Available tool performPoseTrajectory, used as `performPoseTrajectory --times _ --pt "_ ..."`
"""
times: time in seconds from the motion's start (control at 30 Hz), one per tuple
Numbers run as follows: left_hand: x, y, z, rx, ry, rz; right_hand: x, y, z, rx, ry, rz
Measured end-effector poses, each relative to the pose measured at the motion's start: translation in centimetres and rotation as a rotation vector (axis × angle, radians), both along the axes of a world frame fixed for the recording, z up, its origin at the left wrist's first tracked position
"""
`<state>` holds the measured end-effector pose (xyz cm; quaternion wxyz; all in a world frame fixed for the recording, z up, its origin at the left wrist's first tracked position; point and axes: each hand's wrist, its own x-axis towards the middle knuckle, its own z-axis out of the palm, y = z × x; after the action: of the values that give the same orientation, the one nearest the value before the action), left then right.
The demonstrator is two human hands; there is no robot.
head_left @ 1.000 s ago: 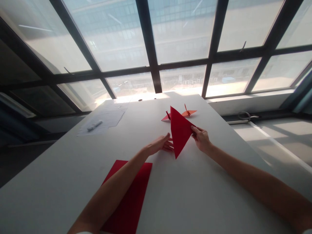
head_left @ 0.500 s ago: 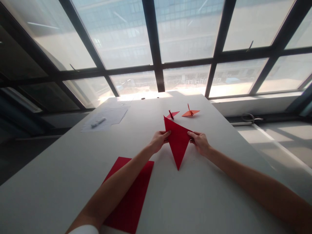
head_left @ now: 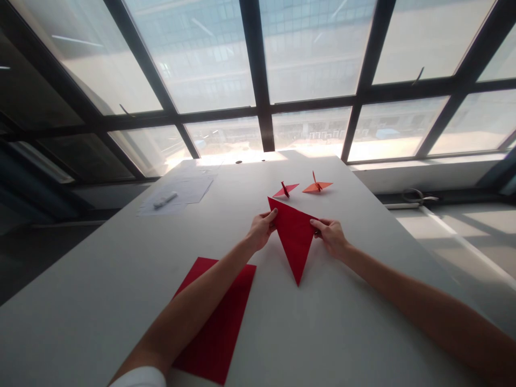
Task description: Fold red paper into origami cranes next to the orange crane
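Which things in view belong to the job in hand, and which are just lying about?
In the job:
- red triangle, between left hand and right hand
- red sheet, probably; same colour, untouched by either hand

Apparently lying about:
- red crane
- orange crane
- white papers
- white item on them, unclear

Red paper triangle [head_left: 295, 235], apparently folded, narrow tip nearest

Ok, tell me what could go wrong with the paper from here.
The folded red paper could crease if the left hand and right hand, pinching it at either side, pull unevenly. Its upper edge looks close to the red paper bird, so a push forward might knock the bird. The left forearm crosses over the red sheet and could drag it.
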<state>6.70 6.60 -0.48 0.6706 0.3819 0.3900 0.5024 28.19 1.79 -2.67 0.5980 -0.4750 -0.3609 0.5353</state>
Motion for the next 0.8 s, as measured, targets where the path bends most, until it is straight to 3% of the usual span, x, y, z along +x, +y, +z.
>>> performPoseTrajectory --times 0.4,0.8 --pt "-0.2 0.5 0.2 0.046 -0.054 0.145 -0.4 -0.7 0.3 0.047 -0.083 0.023" --pt "-0.7 1.1 0.0 0.097 -0.089 0.202 -0.8 -1.0 0.4 0.073 -0.137 0.018"
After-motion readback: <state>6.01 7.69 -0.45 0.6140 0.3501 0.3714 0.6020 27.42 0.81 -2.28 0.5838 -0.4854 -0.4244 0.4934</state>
